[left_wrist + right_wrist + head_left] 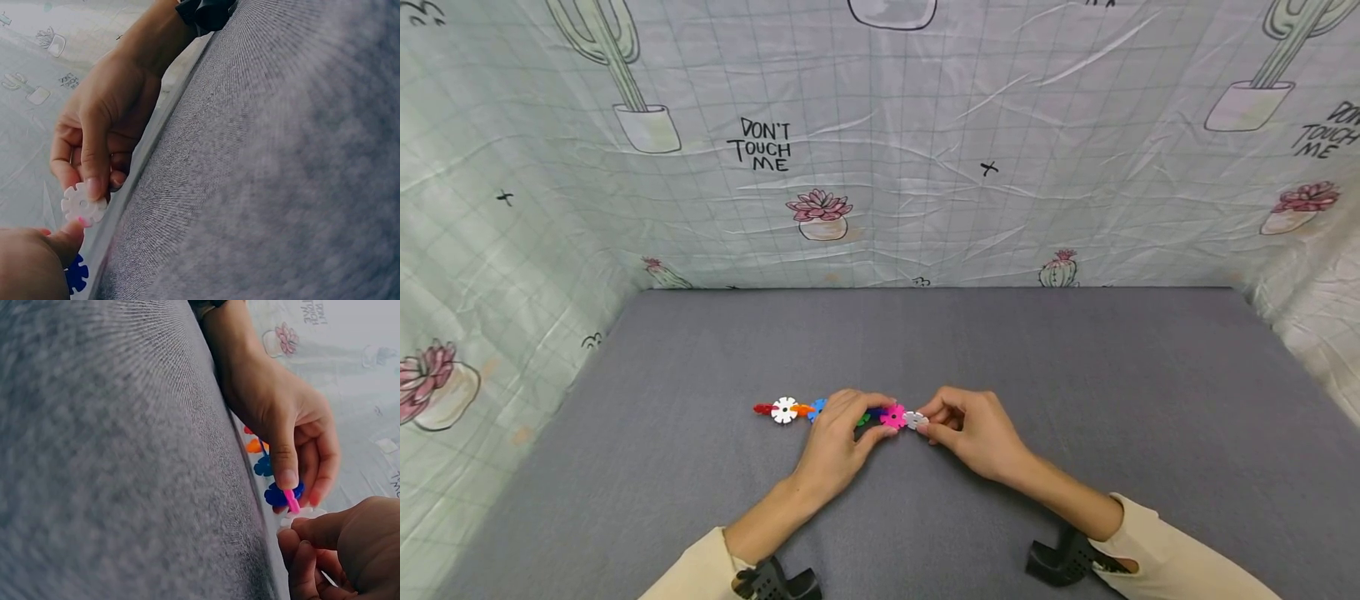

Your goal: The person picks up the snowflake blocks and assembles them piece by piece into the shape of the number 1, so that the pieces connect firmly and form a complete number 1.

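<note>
A chain of notched plastic discs runs left to right across the grey table. From its left end come a red disc (763, 409), a white disc (785, 410), an orange disc (802, 410) and a blue disc (817, 408). My left hand (838, 442) arches over the chain's middle and pinches the pink disc (893, 417) between thumb and fingers. A green disc (863, 420) and a dark blue disc (77, 275) are partly hidden by it. My right hand (977, 429) pinches a pale white disc (81, 203) at the right end, against the pink one's edge.
The grey tabletop (1075, 358) spreads around the hands. Behind and at the sides hangs a pale cloth (910, 208) printed with cacti and lettering. Black straps with mounts (1063, 558) sit at both wrists, by the cream sleeves (1172, 550).
</note>
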`<action>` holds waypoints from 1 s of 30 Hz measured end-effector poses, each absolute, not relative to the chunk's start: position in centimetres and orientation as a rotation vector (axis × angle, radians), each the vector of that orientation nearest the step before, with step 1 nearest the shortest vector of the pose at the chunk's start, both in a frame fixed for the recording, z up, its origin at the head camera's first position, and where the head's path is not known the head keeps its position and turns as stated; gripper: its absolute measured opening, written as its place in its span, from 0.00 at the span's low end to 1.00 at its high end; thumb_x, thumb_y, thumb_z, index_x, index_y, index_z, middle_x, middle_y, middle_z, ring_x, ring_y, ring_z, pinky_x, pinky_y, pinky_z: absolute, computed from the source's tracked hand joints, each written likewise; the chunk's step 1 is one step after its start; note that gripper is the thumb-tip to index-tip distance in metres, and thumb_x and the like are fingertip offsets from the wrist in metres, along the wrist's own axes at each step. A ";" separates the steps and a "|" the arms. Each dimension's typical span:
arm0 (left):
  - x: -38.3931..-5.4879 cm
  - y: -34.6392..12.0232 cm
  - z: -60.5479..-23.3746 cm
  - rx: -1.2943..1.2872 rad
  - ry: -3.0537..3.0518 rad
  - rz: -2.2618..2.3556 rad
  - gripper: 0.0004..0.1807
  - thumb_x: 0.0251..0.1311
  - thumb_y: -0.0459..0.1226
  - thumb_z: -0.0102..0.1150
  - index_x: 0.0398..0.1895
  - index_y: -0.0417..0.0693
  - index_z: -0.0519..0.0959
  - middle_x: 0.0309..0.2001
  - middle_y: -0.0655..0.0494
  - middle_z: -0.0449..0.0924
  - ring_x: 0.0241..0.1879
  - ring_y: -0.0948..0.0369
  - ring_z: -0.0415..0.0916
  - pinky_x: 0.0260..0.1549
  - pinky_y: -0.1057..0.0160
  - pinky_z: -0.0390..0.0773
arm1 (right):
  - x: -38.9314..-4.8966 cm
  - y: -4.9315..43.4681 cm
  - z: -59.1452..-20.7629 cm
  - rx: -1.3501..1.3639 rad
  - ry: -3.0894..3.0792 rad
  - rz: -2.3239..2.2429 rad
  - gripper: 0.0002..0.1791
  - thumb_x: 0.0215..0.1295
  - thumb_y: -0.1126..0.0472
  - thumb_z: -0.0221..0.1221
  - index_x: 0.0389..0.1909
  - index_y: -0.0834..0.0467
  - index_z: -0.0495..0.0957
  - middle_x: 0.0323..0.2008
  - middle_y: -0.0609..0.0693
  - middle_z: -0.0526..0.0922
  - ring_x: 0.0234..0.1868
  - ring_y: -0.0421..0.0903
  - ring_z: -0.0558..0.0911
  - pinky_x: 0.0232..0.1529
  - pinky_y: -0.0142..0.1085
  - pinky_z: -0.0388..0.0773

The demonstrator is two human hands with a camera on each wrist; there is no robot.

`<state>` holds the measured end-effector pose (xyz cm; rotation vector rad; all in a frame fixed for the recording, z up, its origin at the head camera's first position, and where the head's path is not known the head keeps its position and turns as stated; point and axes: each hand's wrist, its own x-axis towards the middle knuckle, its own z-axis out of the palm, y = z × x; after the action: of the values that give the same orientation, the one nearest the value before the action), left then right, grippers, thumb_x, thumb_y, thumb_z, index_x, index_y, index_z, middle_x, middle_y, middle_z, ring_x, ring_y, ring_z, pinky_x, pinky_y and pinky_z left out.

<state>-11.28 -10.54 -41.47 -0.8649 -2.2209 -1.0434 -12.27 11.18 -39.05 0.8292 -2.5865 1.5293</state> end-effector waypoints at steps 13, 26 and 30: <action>-11.4 -10.6 -41.3 -0.889 -2.173 -1.073 0.18 0.42 0.30 0.73 0.40 0.41 0.81 0.39 0.54 0.84 0.40 0.57 0.78 0.47 0.63 0.74 | -12.2 10.6 -39.0 0.836 -2.573 1.500 0.06 0.54 0.68 0.69 0.29 0.56 0.81 0.23 0.40 0.81 0.19 0.34 0.78 0.18 0.31 0.75; -11.2 -10.6 -40.8 -0.843 -2.207 -1.118 0.17 0.40 0.28 0.74 0.37 0.39 0.82 0.38 0.52 0.85 0.43 0.56 0.79 0.53 0.61 0.72 | -12.3 10.1 -38.7 0.876 -2.562 1.492 0.07 0.55 0.69 0.68 0.26 0.56 0.81 0.22 0.41 0.80 0.19 0.35 0.77 0.18 0.30 0.74; -11.3 -10.6 -40.8 -0.852 -2.194 -1.123 0.17 0.38 0.27 0.74 0.35 0.38 0.82 0.37 0.52 0.85 0.41 0.56 0.79 0.52 0.59 0.73 | -12.6 10.3 -38.8 0.859 -2.594 1.612 0.06 0.56 0.68 0.67 0.28 0.55 0.81 0.22 0.43 0.81 0.19 0.39 0.79 0.18 0.31 0.75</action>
<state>-11.29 -10.56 -40.80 -0.8520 -2.1944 -1.1231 -12.58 10.32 -38.77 0.8592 -2.5937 1.6122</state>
